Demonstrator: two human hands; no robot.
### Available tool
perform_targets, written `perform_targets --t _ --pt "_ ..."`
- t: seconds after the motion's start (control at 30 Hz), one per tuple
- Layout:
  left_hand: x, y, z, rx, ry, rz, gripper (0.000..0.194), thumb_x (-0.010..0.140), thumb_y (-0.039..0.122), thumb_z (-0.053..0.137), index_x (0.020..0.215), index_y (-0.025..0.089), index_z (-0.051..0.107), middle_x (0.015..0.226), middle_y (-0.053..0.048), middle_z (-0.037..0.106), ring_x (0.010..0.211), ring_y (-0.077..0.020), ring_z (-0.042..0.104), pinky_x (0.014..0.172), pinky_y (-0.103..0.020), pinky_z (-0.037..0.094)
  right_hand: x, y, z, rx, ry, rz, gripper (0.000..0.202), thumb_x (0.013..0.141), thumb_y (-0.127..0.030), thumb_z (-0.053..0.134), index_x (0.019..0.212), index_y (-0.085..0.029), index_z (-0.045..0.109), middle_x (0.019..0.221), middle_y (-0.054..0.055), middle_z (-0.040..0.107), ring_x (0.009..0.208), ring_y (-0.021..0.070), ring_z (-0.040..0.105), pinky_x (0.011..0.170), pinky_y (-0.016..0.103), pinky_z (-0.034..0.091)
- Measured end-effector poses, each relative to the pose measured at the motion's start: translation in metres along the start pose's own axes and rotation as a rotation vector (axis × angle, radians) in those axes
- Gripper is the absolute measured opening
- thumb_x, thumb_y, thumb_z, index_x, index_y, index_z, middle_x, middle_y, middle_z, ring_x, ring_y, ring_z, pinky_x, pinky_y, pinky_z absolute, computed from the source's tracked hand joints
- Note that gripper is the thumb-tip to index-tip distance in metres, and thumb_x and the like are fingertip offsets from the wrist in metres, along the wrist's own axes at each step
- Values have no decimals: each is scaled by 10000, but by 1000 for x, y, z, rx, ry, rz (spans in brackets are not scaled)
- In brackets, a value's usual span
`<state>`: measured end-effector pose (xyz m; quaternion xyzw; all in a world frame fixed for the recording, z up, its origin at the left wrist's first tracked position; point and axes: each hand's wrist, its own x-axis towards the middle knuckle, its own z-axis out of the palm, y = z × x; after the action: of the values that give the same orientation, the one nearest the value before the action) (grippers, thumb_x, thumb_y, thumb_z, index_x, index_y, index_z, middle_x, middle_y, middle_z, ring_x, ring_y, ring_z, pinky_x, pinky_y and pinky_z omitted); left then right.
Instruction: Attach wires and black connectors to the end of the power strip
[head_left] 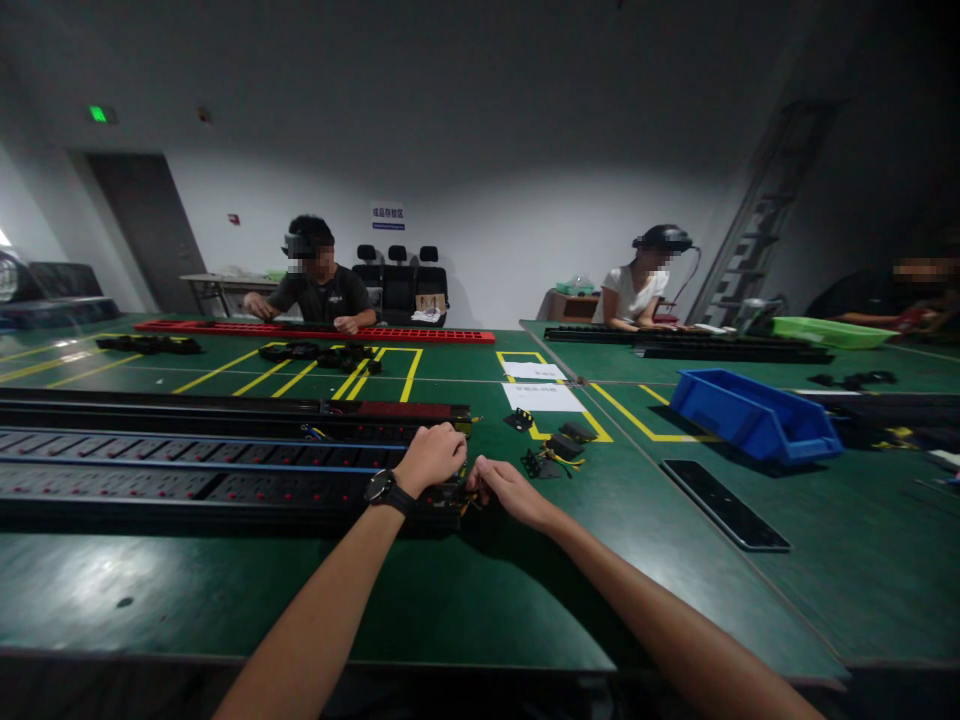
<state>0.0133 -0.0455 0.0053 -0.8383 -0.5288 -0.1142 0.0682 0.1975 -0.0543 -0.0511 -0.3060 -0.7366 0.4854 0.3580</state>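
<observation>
Long black strips with rows of sockets and small red parts (285, 488) lie across the left of the green table. At their right end, my left hand (433, 457), with a black watch on its wrist, rests over the strip with its fingers curled; what is under them is hidden. My right hand (506, 487) is just beside it, fingers pinched at thin yellow and dark wires (469, 503) that come out of the strip's end. Small black parts with yellow wires (559, 455) lie to the right of my hands.
A blue bin (757, 415) and a dark phone-like slab (724, 505) are on the right. White paper sheets (544, 397) lie ahead. Across the table, two people work near a red strip (420, 335) and black strips (727, 350); another person is at far right.
</observation>
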Motion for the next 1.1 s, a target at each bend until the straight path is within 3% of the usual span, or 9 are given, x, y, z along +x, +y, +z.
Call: perform_targets --t 0.23,0.53,0.73,0.9,1.1 --pt "-1 2 -1 17 -7 -1 306 993 292 425 938 191 709 1013 -90 684 992 -224 637 805 -321 449 1 3 -2 25 50 50 724 870 -853 354 770 -180 599 677 11 521 583 143 480 565 287 391" --pt "-2 3 -4 10 -16 -14 309 989 280 420 929 196 711 1012 -88 683 986 -215 635 818 -315 447 -2 -2 -6 -23 -79 35 627 913 -755 440 873 -156 623 740 3 532 624 130 480 585 264 390" --pt "-2 4 -7 2 -31 -17 326 991 277 404 921 193 711 1014 -94 683 986 -222 638 819 -323 451 -10 -16 -15 -323 -137 -21 414 850 -561 688 800 -163 587 719 -20 551 648 118 467 576 239 331" --pt "-2 5 -7 -9 -19 -20 317 990 287 419 933 194 717 999 -95 686 979 -225 642 823 -328 446 -14 -23 -14 -556 -222 -32 413 884 -516 647 686 -158 593 603 -37 505 557 94 412 531 252 251" --pt "-2 3 -5 -10 -19 -18 312 992 289 425 943 198 719 1012 -94 689 989 -220 639 837 -324 445 -15 -27 -14 -592 -272 -93 425 936 -442 572 619 -159 560 548 -57 409 523 78 321 523 256 217"
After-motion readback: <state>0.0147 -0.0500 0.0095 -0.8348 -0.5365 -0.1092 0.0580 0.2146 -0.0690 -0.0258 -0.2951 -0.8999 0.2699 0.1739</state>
